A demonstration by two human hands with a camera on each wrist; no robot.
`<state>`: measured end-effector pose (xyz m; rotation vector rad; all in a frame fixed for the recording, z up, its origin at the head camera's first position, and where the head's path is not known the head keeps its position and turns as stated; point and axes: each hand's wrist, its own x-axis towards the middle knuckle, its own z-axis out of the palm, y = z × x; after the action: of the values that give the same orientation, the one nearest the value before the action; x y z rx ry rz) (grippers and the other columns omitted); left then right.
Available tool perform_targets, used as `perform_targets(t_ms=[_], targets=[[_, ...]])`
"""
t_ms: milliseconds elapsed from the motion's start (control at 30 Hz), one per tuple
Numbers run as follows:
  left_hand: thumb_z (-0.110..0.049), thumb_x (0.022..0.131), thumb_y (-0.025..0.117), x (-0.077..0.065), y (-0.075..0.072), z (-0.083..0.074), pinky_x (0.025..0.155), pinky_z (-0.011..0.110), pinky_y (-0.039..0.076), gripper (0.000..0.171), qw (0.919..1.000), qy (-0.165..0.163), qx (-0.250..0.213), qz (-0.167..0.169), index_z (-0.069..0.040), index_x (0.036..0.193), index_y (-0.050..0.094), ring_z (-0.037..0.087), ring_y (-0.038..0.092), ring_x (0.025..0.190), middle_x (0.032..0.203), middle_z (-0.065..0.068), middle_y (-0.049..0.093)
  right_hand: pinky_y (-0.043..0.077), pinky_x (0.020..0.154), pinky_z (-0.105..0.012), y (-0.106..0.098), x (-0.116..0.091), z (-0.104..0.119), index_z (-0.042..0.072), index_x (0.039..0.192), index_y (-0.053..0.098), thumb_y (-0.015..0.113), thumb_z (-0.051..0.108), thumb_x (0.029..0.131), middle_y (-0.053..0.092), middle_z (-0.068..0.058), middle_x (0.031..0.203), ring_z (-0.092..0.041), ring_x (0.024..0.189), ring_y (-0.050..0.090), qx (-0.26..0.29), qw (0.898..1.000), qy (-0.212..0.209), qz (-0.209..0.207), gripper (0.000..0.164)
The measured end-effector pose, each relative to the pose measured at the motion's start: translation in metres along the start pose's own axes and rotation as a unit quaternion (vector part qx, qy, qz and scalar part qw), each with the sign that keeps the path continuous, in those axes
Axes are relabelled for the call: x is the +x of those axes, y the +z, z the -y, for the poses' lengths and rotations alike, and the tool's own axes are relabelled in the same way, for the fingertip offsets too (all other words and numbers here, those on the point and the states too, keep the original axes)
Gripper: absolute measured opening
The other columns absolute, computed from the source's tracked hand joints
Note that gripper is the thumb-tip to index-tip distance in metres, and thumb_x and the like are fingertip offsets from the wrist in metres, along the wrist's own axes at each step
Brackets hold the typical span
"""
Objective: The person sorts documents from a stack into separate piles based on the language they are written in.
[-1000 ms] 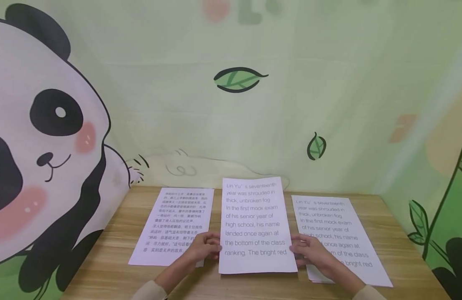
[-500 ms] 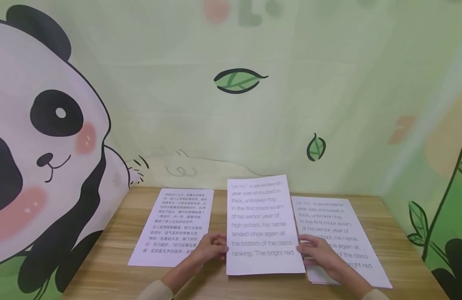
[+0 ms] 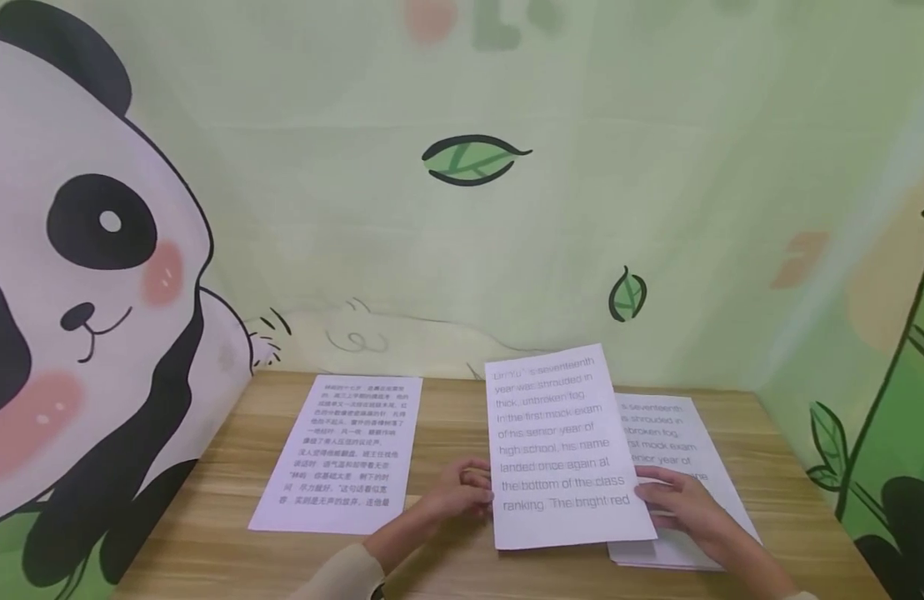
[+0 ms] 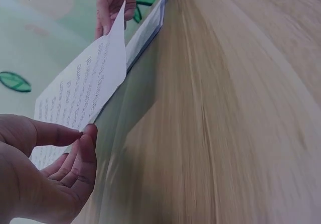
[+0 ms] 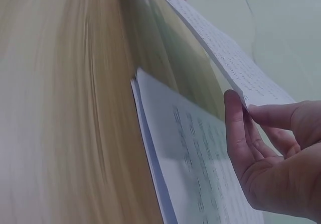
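Between my two hands a white sheet of paper (image 3: 559, 450) printed in large English text is held up off the table, slightly tilted. My left hand (image 3: 462, 492) pinches its left edge between thumb and fingers; the left wrist view shows this hand (image 4: 55, 169) at the sheet's edge. On the opposite side my right hand (image 3: 679, 500) pinches the right edge, and in the right wrist view that hand (image 5: 276, 153) has thumb and fingertips on it. Below and to the right lies a stack of printed paper (image 3: 694, 467), partly hidden by the held sheet and my right hand.
A sheet with Chinese text (image 3: 334, 450) lies on the left of the wooden table (image 3: 214, 533). Behind the table hangs a pale green backdrop (image 3: 357, 225) with a printed panda (image 3: 109, 308) and leaves.
Both hands have carried the held sheet to the right, from the middle of the table until it overlaps the right-hand stack. The Chinese sheet stays on the table.
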<state>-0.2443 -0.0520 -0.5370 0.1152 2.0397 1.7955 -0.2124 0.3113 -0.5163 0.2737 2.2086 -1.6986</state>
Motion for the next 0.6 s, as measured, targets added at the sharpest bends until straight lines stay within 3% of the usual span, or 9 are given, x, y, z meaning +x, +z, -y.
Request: perform_targets(t_ms=[133, 300, 400, 500, 600], targets=[[0.007, 0.087, 0.065, 0.008, 0.020, 0.000, 0.065, 0.026, 0.057, 0.039, 0.9996, 0.013, -0.011, 0.023, 0.004, 0.125, 0.057, 0.013, 0.068, 0.071, 0.095, 0.011, 0.071, 0.062, 0.081, -0.034, -0.021, -0.007, -0.008, -0.010, 0.150, 0.038, 0.066, 0.020, 0.098, 0.075, -0.005, 0.113, -0.016, 0.096, 0.073, 0.004, 1.000, 0.001, -0.007, 0.066], [0.008, 0.086, 0.064, 0.014, 0.049, 0.003, 0.061, 0.022, 0.055, 0.036, 0.9981, 0.020, -0.031, 0.048, 0.004, 0.121, 0.057, 0.012, 0.066, 0.066, 0.092, 0.012, 0.072, 0.061, 0.084, -0.036, -0.048, -0.015, -0.021, -0.005, 0.152, 0.038, 0.068, 0.031, 0.098, 0.070, -0.011, 0.122, -0.016, 0.101, 0.070, -0.018, 0.999, 0.044, -0.026, 0.071], [0.007, 0.085, 0.064, 0.019, 0.067, 0.002, 0.059, 0.021, 0.054, 0.034, 0.9976, 0.020, -0.037, 0.055, 0.004, 0.119, 0.059, 0.012, 0.065, 0.063, 0.089, 0.011, 0.072, 0.058, 0.094, -0.041, -0.065, -0.020, -0.028, -0.005, 0.155, 0.032, 0.063, 0.037, 0.100, 0.055, -0.027, 0.141, -0.020, 0.110, 0.066, -0.038, 0.997, 0.060, -0.014, 0.076], [0.005, 0.085, 0.064, 0.027, 0.082, -0.001, 0.058, 0.020, 0.052, 0.033, 0.9975, 0.021, -0.036, 0.057, 0.002, 0.117, 0.060, 0.012, 0.065, 0.062, 0.086, 0.010, 0.072, 0.055, 0.098, -0.045, -0.082, -0.023, -0.032, -0.005, 0.157, 0.028, 0.060, 0.040, 0.102, 0.041, -0.032, 0.152, -0.022, 0.115, 0.063, -0.046, 0.997, 0.068, -0.006, 0.078], [0.004, 0.086, 0.063, 0.034, 0.095, -0.006, 0.056, 0.019, 0.050, 0.032, 0.9974, 0.021, -0.031, 0.062, 0.001, 0.118, 0.061, 0.012, 0.064, 0.062, 0.084, 0.010, 0.072, 0.056, 0.096, -0.042, -0.098, -0.025, -0.035, -0.007, 0.156, 0.026, 0.059, 0.037, 0.103, 0.056, -0.025, 0.140, -0.021, 0.114, 0.064, -0.030, 0.997, 0.066, 0.005, 0.076]])
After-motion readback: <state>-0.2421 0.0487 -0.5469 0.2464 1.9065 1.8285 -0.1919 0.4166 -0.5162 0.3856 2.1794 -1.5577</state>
